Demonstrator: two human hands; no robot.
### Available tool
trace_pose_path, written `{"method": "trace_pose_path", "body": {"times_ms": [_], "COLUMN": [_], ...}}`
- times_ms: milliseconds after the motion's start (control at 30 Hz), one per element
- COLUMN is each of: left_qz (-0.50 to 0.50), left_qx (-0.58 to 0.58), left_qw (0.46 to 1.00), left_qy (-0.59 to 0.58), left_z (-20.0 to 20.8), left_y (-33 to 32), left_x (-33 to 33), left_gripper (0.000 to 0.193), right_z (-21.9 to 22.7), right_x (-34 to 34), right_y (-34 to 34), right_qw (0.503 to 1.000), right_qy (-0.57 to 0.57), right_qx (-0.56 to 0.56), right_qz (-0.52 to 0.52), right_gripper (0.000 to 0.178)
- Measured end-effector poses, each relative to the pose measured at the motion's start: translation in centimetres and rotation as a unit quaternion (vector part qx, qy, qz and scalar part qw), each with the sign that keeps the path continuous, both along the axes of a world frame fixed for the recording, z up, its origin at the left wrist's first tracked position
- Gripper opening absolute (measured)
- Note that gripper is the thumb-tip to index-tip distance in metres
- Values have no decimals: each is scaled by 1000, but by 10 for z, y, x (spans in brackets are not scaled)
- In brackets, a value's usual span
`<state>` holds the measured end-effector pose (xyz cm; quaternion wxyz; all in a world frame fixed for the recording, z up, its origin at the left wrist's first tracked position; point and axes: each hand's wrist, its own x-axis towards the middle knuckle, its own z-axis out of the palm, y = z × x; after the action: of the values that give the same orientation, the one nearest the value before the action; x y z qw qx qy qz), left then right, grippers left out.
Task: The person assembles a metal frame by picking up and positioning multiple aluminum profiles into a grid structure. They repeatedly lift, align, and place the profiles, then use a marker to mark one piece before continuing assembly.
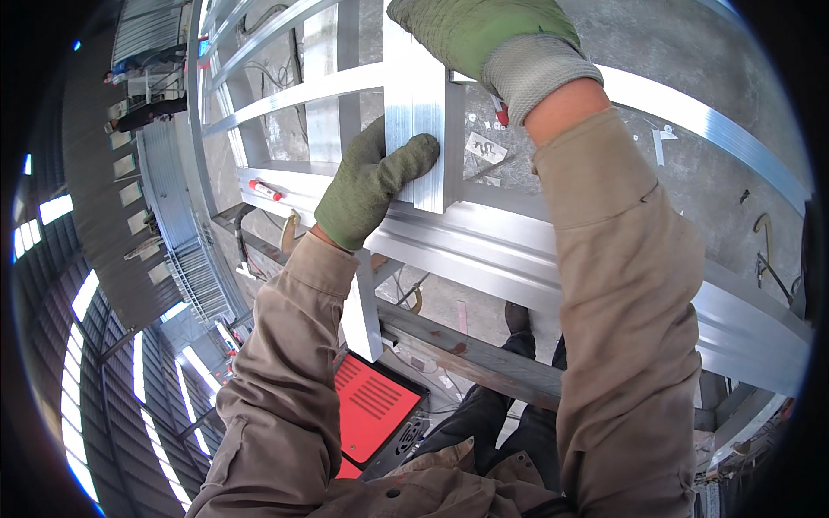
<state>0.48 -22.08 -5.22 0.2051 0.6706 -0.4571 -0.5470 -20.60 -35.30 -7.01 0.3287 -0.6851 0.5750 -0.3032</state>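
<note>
A short aluminium profile (423,108) lies crosswise over the long aluminium rail (484,237) of a large frame. My left hand (371,181), in a green glove, is closed around the near part of this profile, its thumb across the top face and its fingers on the left side. My right hand (496,39), in a green glove with a grey knit cuff, bends over the profile's far part. The upper edge of the picture cuts off some of that hand, and its fingertips are partly hidden.
A red-and-white marker (264,190) rests on the frame left of my left hand. Below stands a red machine with slotted vents (377,406), near a steel beam (475,356). Clamps (763,237) and cables lie on the floor. Two people (147,115) are far left.
</note>
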Motion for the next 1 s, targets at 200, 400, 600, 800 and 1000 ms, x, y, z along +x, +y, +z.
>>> {"method": "trace_pose_path", "body": {"times_ms": [200, 400, 600, 800, 1000], "left_qz": [-14, -32, -33, -49, -25], "left_qx": [-2, -19, -23, -17, -29], "left_qw": [1000, 999, 999, 998, 999], "left_qy": [-13, -22, -17, -22, -9], "left_z": [-1, 2, 3, 6, 9], "left_y": [0, -2, -1, 0, 1], "left_x": [2, -1, 0, 1, -4], "left_gripper": [72, 71, 69, 58, 60], "right_z": [3, 4, 7, 9, 16], "right_x": [-1, -1, 1, 1, 4], "right_y": [-2, -3, -4, -9, -7], "right_qw": [1000, 1000, 999, 997, 996], "right_qy": [5, 14, 28, 43, 39], "right_qx": [6, 14, 25, 40, 54], "right_qz": [8, 16, 30, 52, 66], "right_gripper": [49, 49, 49, 49, 51]}}
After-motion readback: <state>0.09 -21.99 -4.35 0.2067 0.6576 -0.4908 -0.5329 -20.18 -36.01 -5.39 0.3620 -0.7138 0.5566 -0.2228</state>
